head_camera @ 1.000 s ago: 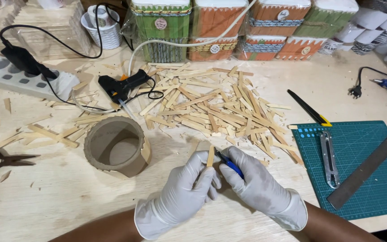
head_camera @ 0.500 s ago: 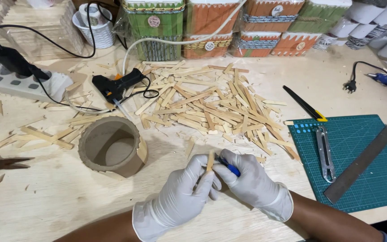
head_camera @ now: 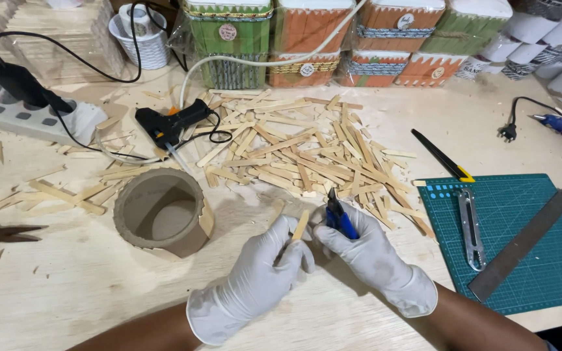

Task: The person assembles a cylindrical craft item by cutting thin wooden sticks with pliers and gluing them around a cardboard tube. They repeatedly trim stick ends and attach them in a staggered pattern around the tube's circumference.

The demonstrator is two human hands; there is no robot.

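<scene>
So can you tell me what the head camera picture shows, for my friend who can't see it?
Two gloved hands work over a wooden table: the left hand holds a small wooden stick, and the right hand holds blue-handled cutters beside it. A pile of sticks lies behind, with a cardboard ring and a black glue gun to the left.

White gloves are worn on the left hand [head_camera: 255, 286] and right hand [head_camera: 372, 260], blue handles are seen on the cutters [head_camera: 338, 218], pale wood sticks [head_camera: 307, 153] are scattered, the cutting mat [head_camera: 521, 260] is teal with a grid.
</scene>
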